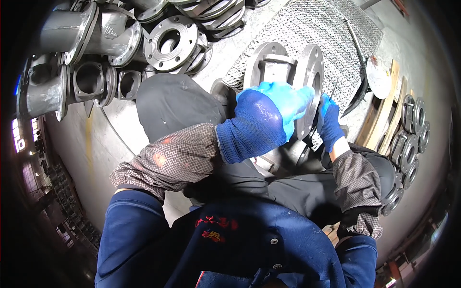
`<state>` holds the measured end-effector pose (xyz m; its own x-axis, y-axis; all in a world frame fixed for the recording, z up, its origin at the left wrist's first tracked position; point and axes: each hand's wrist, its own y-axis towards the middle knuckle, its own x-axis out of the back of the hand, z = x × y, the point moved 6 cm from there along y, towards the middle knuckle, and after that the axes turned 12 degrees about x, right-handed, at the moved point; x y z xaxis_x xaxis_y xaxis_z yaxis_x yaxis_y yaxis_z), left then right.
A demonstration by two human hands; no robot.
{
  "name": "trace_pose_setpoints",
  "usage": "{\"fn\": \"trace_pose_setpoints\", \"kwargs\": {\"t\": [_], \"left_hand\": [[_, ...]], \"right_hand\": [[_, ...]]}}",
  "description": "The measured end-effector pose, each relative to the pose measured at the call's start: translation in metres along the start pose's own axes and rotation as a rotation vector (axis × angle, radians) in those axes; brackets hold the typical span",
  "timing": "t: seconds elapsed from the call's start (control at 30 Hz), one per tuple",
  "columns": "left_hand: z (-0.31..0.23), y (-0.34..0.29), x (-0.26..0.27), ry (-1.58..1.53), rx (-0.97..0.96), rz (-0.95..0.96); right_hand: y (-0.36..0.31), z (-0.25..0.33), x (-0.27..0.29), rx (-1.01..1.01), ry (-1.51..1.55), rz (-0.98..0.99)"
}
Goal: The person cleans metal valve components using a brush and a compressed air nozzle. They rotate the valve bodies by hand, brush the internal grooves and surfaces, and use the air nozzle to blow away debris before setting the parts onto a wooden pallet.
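A grey flanged metal casting (314, 60), with two round bolt-holed flanges joined by a narrower body, stands in front of me near my knees. My left hand (276, 108), in a blue coated glove, lies over its near side, with fingers gripping toward the right flange. Just right of that flange is my right hand (329, 120), in a blue knit glove, its fingers closed. A thin dark sliver shows above its fingertips, too small to name. The casting's lower part is hidden behind my left glove.
A grey textured metal mesh sheet (307, 26) lies beneath and beyond the casting, with a dark curved strip (355, 41) across it. Flanged pipe castings (170, 43) are piled at the upper left. Wooden planks (384, 108) and more flanged castings (408, 151) sit at right.
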<state>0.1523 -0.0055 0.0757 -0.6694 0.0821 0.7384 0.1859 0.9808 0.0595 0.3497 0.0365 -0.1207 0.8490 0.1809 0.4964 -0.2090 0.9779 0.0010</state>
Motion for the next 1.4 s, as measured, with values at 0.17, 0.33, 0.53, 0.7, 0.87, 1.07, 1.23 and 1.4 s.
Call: {"fn": "trace_pose_setpoints", "kwargs": {"t": [0.17,0.33,0.53,0.7,0.87,1.07,1.23,1.4], "left_hand": [[0.008,-0.005,0.009,-0.118,-0.068,-0.228],[0.015,-0.008,0.013,-0.212,-0.048,-0.250],[0.016,-0.007,0.014,-0.182,0.046,-0.166],[0.020,0.002,0.012,-0.413,0.290,-0.148],[0.065,-0.001,0.015,-0.781,0.544,-0.118],[0.143,-0.004,-0.011,-0.869,0.615,-0.180],[0.145,-0.010,-0.010,-0.475,0.633,-0.116],[0.047,0.011,0.003,0.368,0.054,0.067]], "right_hand": [[0.001,0.003,-0.008,-0.201,0.129,0.016],[-0.006,-0.022,-0.017,-0.494,0.474,-0.110],[-0.010,-0.014,-0.017,-0.583,0.526,-0.141],[-0.007,0.008,-0.015,-0.452,0.602,-0.068],[0.050,0.023,0.051,-0.246,0.069,-0.115],[0.160,0.021,0.123,-0.008,-0.817,-0.255],[0.214,-0.027,0.113,-0.252,-0.746,-0.075],[0.222,-0.043,0.095,-0.221,-0.869,0.154]]}}
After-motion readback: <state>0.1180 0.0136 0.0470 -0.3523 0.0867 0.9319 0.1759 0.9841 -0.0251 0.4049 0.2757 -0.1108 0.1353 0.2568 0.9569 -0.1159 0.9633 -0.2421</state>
